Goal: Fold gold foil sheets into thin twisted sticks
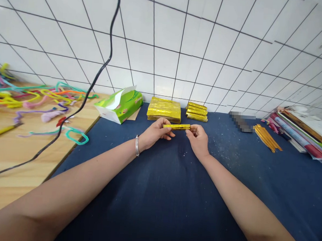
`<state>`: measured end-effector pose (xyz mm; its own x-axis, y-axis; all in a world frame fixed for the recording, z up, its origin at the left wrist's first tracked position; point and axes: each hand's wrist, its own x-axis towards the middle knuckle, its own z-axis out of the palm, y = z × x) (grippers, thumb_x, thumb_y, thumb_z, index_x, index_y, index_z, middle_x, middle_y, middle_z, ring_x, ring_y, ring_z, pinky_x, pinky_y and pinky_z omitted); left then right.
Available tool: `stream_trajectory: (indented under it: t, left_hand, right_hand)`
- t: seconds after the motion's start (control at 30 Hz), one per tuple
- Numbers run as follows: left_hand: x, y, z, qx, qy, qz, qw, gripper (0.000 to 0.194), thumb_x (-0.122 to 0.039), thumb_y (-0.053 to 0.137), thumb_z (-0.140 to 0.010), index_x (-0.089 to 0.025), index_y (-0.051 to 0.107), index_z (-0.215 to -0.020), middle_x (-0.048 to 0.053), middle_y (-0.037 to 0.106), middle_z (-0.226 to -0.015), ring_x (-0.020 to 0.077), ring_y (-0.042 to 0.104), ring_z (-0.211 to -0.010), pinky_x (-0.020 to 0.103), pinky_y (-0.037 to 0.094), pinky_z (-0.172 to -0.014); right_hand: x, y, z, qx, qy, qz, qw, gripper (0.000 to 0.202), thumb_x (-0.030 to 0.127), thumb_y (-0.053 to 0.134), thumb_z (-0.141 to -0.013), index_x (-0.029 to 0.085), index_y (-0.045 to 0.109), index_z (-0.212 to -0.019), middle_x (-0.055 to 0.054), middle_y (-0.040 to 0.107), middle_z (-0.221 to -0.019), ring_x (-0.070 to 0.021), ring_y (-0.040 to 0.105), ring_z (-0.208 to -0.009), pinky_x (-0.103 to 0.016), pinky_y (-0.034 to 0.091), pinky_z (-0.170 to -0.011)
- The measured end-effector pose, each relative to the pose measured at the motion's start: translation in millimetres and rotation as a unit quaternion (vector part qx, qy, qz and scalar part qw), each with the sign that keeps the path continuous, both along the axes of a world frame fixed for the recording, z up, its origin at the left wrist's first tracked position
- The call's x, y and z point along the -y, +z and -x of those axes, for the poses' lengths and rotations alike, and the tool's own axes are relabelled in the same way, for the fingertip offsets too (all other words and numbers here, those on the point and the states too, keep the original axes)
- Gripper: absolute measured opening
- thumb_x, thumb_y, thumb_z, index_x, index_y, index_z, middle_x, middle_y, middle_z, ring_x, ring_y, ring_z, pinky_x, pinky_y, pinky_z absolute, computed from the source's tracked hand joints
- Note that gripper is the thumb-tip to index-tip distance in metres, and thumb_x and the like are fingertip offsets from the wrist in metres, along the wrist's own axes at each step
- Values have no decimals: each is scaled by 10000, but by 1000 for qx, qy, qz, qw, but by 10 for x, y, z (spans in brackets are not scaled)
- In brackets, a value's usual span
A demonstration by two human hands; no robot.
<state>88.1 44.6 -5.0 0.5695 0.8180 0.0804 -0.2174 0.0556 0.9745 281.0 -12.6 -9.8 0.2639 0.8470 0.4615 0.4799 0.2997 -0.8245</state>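
A narrow folded strip of gold foil paper (180, 127) is stretched level between my two hands, just above the dark blue cloth. My left hand (158, 132), with a silver bangle at the wrist, pinches its left end between thumb and fingers. At the other end, my right hand (198, 140) grips it with thumb and fingertips. Right behind the hands lies a thick stack of gold foil sheets (164, 109). A smaller pile of folded gold foil strips (197, 111) sits to the right of that stack.
A green tissue pack (121, 104) stands left of the stack. Colourful pipe cleaners (56, 94) spread over the wooden board (75, 130), and a black cable (103, 66) hangs across the left. To the right are flat golden strips (267, 138) and piled books (302, 134).
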Motion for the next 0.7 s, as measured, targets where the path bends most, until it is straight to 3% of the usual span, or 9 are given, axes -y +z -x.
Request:
stream_trajectory:
  t: [0.3, 0.5, 0.7]
  left_hand:
    - [14, -26, -48, -25, 47, -20, 998, 202, -287, 582, -823, -183, 443, -925, 9, 608, -721, 121, 636, -670, 227, 517, -587]
    - [45, -20, -76, -28, 57, -45, 997, 280, -260, 583, -818, -190, 501, -1077, 12, 615, -752, 114, 630, -680, 230, 528, -601]
    - [50, -14, -79, -31, 61, -44, 997, 335, -254, 587, -814, -172, 536, -1135, 31, 633, -775, 117, 629, -685, 237, 535, -611]
  right_hand:
    - [-8, -11, 17, -121, 50, 45, 990, 279, 386, 575, -770, 184, 573, -963, -31, 630, -870, -122, 593, -688, -253, 490, -588]
    - [-33, -63, 41, -207, 37, 58, 976, 278, 388, 617, -741, 184, 563, -922, -4, 609, -801, -109, 593, -646, -228, 485, -541]
    - [-24, -74, 58, -220, 41, 55, 973, 258, 390, 627, -738, 178, 570, -874, 9, 590, -763, -101, 587, -632, -215, 479, -532]
